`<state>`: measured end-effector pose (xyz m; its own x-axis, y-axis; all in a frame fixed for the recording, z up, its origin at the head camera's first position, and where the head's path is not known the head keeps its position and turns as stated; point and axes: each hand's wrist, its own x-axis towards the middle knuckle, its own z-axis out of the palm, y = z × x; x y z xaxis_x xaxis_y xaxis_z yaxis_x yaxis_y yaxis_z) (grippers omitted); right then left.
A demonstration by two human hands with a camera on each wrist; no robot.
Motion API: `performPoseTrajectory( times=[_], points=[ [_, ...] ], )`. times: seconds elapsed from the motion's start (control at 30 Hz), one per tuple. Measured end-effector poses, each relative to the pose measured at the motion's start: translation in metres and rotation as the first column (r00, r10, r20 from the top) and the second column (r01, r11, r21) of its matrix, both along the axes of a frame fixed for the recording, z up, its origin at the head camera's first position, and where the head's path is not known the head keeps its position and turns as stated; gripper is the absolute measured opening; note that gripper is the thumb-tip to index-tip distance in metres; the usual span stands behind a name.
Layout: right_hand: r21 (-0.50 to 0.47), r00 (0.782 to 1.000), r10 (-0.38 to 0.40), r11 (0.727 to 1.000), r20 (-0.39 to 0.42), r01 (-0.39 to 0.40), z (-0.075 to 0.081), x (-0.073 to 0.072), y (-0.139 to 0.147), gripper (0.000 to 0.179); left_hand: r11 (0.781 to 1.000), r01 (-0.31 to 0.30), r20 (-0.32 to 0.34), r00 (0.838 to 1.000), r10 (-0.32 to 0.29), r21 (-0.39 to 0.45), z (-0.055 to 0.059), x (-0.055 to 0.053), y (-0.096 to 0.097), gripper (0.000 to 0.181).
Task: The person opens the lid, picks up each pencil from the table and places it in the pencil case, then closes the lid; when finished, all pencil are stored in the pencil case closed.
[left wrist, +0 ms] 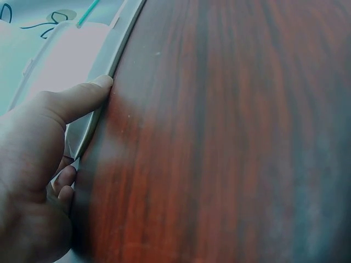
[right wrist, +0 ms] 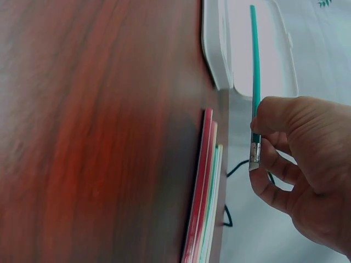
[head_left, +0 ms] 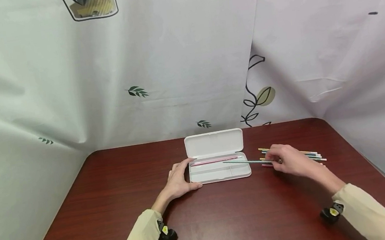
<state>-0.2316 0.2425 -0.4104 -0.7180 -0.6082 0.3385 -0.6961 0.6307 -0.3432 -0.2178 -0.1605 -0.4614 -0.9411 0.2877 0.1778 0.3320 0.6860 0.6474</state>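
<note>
A white pencil case (head_left: 211, 176) stands with its lid (head_left: 214, 143) raised at the back of the table. My left hand (head_left: 178, 180) grips its left end, thumb on the front edge and fingers toward the hinge side. In the left wrist view the thumb (left wrist: 82, 101) presses the case's rim. One reddish pencil (head_left: 216, 160) lies lengthwise in the rear compartment. My right hand (head_left: 290, 159) pinches a green pencil (right wrist: 256, 66) near its eraser end. The pencil's far end reaches left over the case's right part in the head view.
Several loose pencils (head_left: 315, 156) lie bundled on the table right of the case, partly hidden beneath my right hand. The dark red wooden table (head_left: 227, 216) meets a pale patterned curtain (head_left: 169, 58) behind and at both sides.
</note>
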Motion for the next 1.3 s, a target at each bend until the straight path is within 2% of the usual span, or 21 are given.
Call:
performPoseTrajectory(
  times=[0.2, 0.53, 1.07, 1.3],
  points=[
    [-0.016, 0.999, 0.044, 0.999, -0.004, -0.044, 0.001, -0.006, -0.014, 0.027, 1.000, 0.003, -0.003, 1.000, -0.003, 0.001, 0.000, 0.000, 0.000, 0.087],
    [0.027, 0.999, 0.031, 0.999, 0.015, -0.032, 0.003, -0.015, -0.037, 0.025, 1.000, 0.003, -0.003, 1.000, -0.003, 0.008, 0.001, 0.000, -0.001, 0.087],
    [0.069, 0.997, 0.061, 0.996, 0.052, -0.065, 0.004, -0.024, -0.065, 0.018, 1.000, -0.004, 0.004, 1.000, 0.004, 0.010, 0.000, 0.000, -0.001, 0.088],
    [0.056, 0.995, 0.093, 0.994, 0.029, -0.095, 0.002, -0.028, -0.073, 0.019, 1.000, -0.002, 0.009, 1.000, 0.002, 0.017, 0.000, 0.001, 0.000, 0.088]
  ],
)
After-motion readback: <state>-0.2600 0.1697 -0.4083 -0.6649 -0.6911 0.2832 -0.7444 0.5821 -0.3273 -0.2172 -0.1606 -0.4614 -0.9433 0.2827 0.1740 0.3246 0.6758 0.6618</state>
